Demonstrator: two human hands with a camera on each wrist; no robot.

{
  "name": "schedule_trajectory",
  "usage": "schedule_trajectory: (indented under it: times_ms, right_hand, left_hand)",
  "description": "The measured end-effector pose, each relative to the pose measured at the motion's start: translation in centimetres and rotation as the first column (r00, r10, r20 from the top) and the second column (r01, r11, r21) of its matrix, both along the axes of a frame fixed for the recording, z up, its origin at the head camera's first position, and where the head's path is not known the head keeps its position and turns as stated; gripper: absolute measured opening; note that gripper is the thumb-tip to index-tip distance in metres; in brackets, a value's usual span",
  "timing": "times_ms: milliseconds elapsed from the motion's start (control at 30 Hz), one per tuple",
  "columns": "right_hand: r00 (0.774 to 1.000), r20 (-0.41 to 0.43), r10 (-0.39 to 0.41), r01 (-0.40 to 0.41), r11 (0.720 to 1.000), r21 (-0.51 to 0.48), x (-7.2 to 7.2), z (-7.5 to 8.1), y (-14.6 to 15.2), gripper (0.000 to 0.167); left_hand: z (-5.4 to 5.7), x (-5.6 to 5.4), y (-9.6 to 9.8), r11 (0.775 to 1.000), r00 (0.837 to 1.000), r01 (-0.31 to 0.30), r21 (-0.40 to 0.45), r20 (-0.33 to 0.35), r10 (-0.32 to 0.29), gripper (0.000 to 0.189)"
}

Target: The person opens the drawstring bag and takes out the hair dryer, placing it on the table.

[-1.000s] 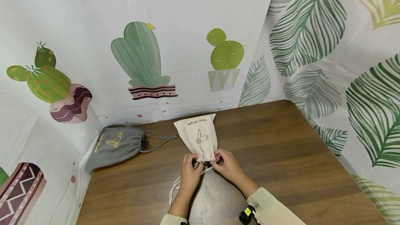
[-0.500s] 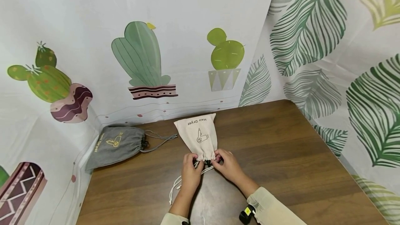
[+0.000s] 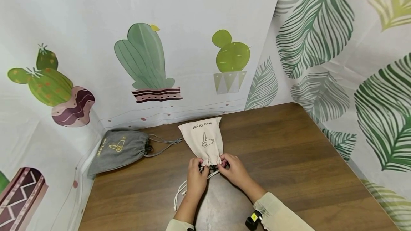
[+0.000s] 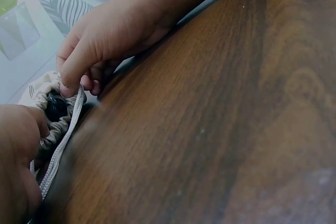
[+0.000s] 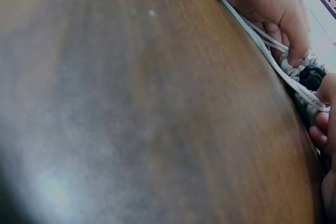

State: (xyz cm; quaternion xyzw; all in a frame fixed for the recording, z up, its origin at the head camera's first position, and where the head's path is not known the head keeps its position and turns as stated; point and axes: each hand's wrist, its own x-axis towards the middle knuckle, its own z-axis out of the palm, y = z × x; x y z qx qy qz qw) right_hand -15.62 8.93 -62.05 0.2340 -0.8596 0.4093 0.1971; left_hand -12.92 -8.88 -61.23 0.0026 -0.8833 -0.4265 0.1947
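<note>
A cream drawstring bag (image 3: 205, 140) printed "Hair Dryer" lies on the wooden table, its gathered mouth toward the person. My left hand (image 3: 196, 178) pinches the left side of that mouth between thumb and fingers. On the opposite side my right hand (image 3: 237, 169) pinches the rim in the same way. The mouth is partly open, and a black object (image 4: 55, 106) shows inside it in the left wrist view; most of it is hidden in the bag. A pale drawstring (image 5: 262, 51) runs across the mouth and trails past the left hand onto the table.
To the left, a grey drawstring bag (image 3: 120, 149) with a yellow hair dryer print lies at the table's edge, its cord stretching toward the cream bag. Fabric printed with cacti and leaves (image 3: 192, 6) hangs behind the wooden table (image 3: 289, 152) and along its right side.
</note>
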Motion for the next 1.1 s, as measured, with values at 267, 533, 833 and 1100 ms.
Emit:
schedule_trajectory:
  times_ms: [267, 533, 833, 1100]
  right_hand:
    - [1.000, 0.010, -0.007, 0.007, 1.000, 0.006, 0.01, 0.12, -0.01, 0.024]
    - [0.999, 0.041, 0.007, -0.006, 1.000, -0.026, -0.03, 0.31, 0.05, 0.024]
    - [0.998, 0.062, 0.001, 0.001, 1.000, -0.021, 0.06, 0.44, 0.02, 0.024]
    - [0.998, 0.066, -0.002, 0.004, 1.000, -0.031, 0.18, 0.40, 0.10, 0.024]
  left_hand:
    - [0.04, 0.05, -0.04, 1.000, 1.000, 0.003, -0.010, 0.000, -0.003, 0.022]
    - [0.35, 0.24, -0.16, 0.999, 1.000, 0.026, -0.024, 0.018, -0.026, 0.021]
    - [0.22, 0.23, -0.48, 0.995, 0.998, 0.049, -0.086, 0.042, -0.045, 0.023]
    - [0.08, 0.35, -0.54, 0.996, 0.999, 0.038, -0.084, 0.036, -0.035, 0.022]
